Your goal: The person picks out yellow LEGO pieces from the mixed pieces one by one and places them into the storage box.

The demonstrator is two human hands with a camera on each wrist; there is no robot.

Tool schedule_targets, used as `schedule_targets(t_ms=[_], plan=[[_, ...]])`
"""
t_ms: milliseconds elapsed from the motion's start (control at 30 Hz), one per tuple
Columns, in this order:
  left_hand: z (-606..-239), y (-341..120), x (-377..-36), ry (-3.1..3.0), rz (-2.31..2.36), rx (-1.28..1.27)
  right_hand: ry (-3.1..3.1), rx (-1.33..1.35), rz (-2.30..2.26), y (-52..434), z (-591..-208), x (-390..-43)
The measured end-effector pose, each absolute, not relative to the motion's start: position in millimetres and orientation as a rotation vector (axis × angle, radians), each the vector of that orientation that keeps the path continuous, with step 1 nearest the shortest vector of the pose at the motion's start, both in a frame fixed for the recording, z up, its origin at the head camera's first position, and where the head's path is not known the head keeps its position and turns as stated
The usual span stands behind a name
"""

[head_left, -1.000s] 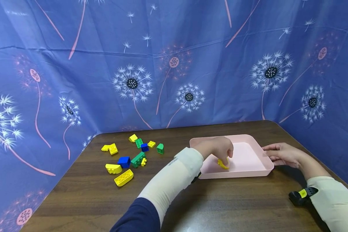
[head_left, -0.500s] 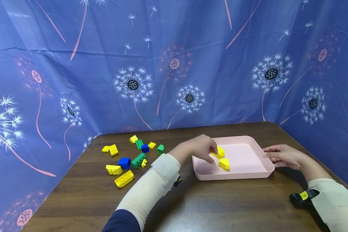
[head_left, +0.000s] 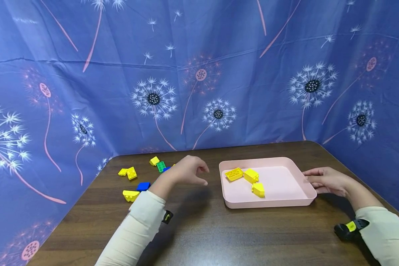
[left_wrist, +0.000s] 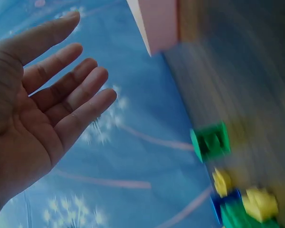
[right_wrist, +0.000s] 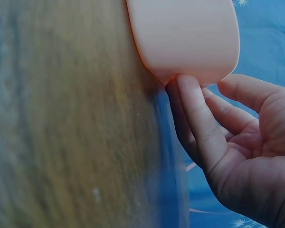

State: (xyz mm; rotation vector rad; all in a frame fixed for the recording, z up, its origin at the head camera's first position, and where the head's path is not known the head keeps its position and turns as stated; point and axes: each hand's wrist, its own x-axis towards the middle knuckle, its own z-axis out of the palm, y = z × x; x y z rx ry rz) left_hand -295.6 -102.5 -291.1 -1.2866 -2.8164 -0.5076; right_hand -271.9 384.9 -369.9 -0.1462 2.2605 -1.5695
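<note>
In the head view my left hand (head_left: 186, 171) hangs over the table between the loose bricks and the tray, holding nothing; its fingers are loosely bent. The left wrist view shows its bare palm (left_wrist: 31, 123) with fingers spread. A pink tray (head_left: 272, 203) lies to the right. Inside its left half are a yellow brick (head_left: 234, 174) lying studs down, a second yellow brick (head_left: 251, 176) and a yellow sloped brick (head_left: 258, 190). My right hand (head_left: 330, 180) touches the tray's right end, and in the right wrist view its fingertips rest against the outer wall (right_wrist: 190, 42).
At the left lie a yellow arched brick (head_left: 130, 195), a blue brick (head_left: 143, 186), a green brick (head_left: 161, 166) and several other yellow ones. The left forearm hides part of this group; a green piece (left_wrist: 211, 142) shows in the left wrist view. A blue curtain (head_left: 199, 92) hangs behind the table.
My left hand has let go of a yellow brick inside the tray and moved left, out over the table. The right hand has stayed at the tray's end.
</note>
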Motion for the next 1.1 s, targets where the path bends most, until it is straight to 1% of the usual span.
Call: schedule_targets(t_ms=[200, 400, 600, 867, 1100], plan=[[-298, -147, -283, -2.826, -0.506, -1.208, 2.265, -0.144, -1.563, 387, -370, -272], [-301, -177, -271, -2.896, -0.462, -1.11, 2.251, -0.172, -1.571, 389, -373, -275], [-303, -196, -264, -2.936, -0.362, -1.077, 2.218, -0.196, -1.603, 389, -375, -277], [-308, -217, -252, -3.061, -0.285, -0.909, 2.247, -0.196, -1.585, 386, -373, -275], [-314, -231, -244, -3.137, -0.205, -0.812, 2.252, -0.189, -1.579, 387, -371, -273]])
